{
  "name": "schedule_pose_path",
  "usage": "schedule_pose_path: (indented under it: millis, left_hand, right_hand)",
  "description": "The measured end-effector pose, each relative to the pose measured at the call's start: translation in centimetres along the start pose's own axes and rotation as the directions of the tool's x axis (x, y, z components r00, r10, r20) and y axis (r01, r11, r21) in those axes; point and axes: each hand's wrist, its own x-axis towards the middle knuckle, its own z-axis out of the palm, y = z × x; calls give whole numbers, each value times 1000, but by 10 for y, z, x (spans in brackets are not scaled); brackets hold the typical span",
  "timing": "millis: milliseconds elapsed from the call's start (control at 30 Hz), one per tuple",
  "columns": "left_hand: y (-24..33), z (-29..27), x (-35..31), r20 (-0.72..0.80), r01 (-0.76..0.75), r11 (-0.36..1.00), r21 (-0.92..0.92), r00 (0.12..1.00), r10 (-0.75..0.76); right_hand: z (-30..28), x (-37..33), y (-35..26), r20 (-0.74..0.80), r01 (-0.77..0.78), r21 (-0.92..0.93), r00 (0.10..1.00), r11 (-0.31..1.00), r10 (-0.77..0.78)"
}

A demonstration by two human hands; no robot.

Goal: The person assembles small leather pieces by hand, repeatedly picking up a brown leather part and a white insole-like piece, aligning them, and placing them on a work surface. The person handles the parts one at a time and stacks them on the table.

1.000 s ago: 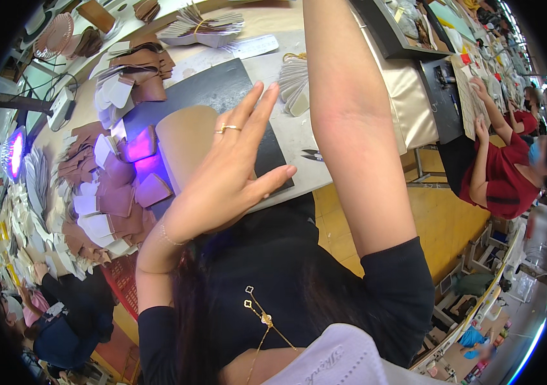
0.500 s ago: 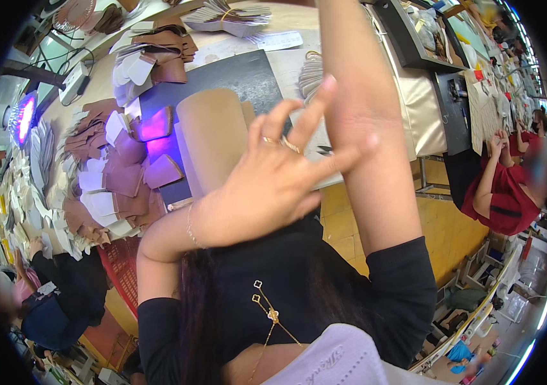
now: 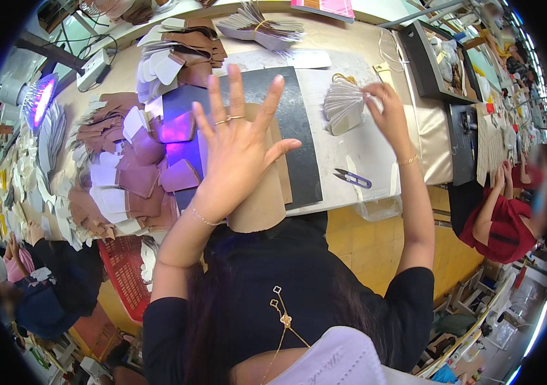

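My left hand (image 3: 238, 154) is raised with its fingers spread wide and nothing in them. Behind it is a long tan piece with a rounded end (image 3: 257, 208), partly hidden by the hand; whether it is a roll or a curved sheet I cannot tell. My right hand (image 3: 390, 115) reaches across the table, its thumb and fingertips pinched at the right edge of a fanned bundle of white pieces (image 3: 345, 112). Small thread snips (image 3: 353, 178) lie on the pale work surface below that bundle. A black mat (image 3: 302, 141) lies beneath the tan piece.
Brown and white cut pieces (image 3: 119, 186) pile up at left, near a glowing purple lamp (image 3: 41, 106). Another stack (image 3: 184, 54) and a banded bundle (image 3: 260, 29) lie farther back. A grey tray (image 3: 440, 61) stands at far right. A co-worker in red (image 3: 507, 218) sits beyond.
My left hand has turned upright and spread its fingers. My right arm has drawn back from the far side, bringing the hand into view at the white bundle. The whole view has shifted.
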Motion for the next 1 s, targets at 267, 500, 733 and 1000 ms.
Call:
schedule_pose_path:
  millis: [267, 500, 733, 1000]
  left_hand:
    - [-2, 9, 2, 49, -124, 985, -118, 990, 131]
    - [-11, 4, 2, 36, -222, 926, -304, 969, 244]
    - [-40, 13, -1, -324, -260, 739, -621, 944, 60]
    - [-212, 2, -38, -132, 465, 884, -44, 875, -466]
  right_hand:
    - [25, -40, -8, 92, 213, -321, 977, 923, -194]
    - [45, -57, -2, 35, 223, -415, 973, 882, -230]
    - [49, -62, 1, -9, 247, -446, 960, 860, -280]
    - [49, -64, 0, -26, 252, -430, 956, 867, -291]
